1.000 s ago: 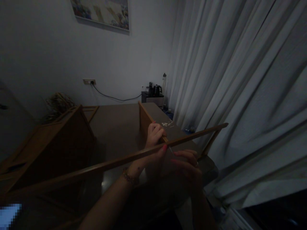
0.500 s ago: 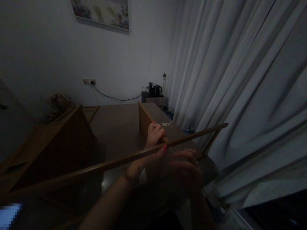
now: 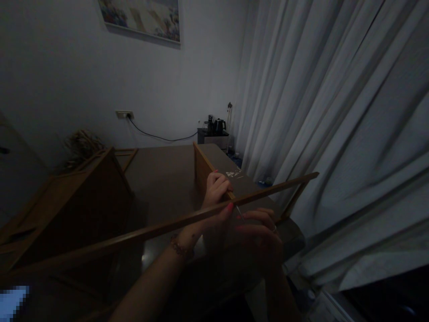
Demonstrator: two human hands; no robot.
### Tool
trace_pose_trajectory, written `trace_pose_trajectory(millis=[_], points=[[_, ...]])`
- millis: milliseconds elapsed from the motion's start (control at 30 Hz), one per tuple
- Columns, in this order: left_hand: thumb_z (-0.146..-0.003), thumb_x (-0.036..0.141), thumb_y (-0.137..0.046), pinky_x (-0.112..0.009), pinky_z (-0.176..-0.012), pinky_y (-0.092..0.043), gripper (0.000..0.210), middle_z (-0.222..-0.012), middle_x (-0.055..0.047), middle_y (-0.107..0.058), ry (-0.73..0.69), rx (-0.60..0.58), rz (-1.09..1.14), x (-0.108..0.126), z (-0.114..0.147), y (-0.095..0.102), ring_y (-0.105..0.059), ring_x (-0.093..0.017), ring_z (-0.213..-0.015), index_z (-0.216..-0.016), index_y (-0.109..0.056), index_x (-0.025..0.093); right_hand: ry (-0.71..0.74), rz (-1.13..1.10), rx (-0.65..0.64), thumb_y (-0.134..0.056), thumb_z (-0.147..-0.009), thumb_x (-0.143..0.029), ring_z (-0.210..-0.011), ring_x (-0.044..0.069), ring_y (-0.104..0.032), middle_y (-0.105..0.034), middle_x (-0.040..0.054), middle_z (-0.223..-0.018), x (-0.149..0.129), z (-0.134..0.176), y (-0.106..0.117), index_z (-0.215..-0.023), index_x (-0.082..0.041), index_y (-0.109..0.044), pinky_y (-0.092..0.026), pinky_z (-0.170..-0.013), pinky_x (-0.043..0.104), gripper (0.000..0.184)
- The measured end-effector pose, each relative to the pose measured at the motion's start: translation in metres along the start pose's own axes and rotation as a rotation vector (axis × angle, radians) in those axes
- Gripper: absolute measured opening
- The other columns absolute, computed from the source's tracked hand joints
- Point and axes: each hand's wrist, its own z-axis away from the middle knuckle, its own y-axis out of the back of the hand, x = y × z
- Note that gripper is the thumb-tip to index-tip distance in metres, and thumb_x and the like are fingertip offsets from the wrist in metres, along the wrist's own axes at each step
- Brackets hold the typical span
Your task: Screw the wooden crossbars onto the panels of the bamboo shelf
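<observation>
My left hand point(image 3: 217, 188) is wrapped round a wooden panel point(image 3: 203, 165) standing on edge, close to where it meets a long wooden rail point(image 3: 167, 225). Its thumb presses the rail at that joint. Just right of the joint, my right hand point(image 3: 261, 232) pinches a thin metal rod point(image 3: 240, 211), whose upper tip reaches the rail's near side. Shadow hides much of this hand, and the rod's exact kind is unclear. A short wooden crosspiece point(image 3: 295, 199) meets the rail's far right end.
Everything lies on a brown table point(image 3: 161, 172). A wooden box-like frame point(image 3: 80, 210) stands at left, with dried plants point(image 3: 83, 143) behind it. Small pale pieces point(image 3: 233, 173) lie beyond my left hand. A kettle point(image 3: 219, 126) stands on a cabinet; curtains point(image 3: 318, 112) hang at right.
Both hands keep nearly the same place. My right fingers have shifted very slightly on the thin metal rod; the panel and rail stay still.
</observation>
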Motion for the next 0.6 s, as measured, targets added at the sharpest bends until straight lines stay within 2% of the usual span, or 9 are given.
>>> trace_pose_trajectory(millis=[233, 600], points=[[-0.089, 0.068, -0.027, -0.049, -0.100, -0.033, 0.049, -0.076, -0.004, -0.048, -0.032, 0.015, -0.006, -0.0034, -0.0004, -0.0019, -0.043, -0.026, -0.091, -0.082, -0.045, 0.023, -0.004, 0.049, 0.020, -0.058, -0.094, -0.033, -0.094, 0.018, -0.055, -0.064, -0.0002, -0.096, -0.0027, 0.0011, -0.0007, -0.094, -0.030, -0.066, -0.044, -0.078, 0.035, 0.009], [-0.089, 0.068, -0.027, -0.049, -0.096, -0.039, 0.051, -0.076, -0.005, -0.050, -0.025, 0.035, -0.021, -0.0043, 0.0005, -0.0031, -0.043, -0.025, -0.092, -0.081, -0.046, 0.021, -0.034, 0.020, 0.016, -0.055, -0.095, -0.035, -0.092, 0.018, -0.052, -0.059, 0.0009, -0.095, -0.0089, 0.0002, -0.0037, -0.094, -0.028, -0.063, -0.042, -0.079, 0.035, 0.011]])
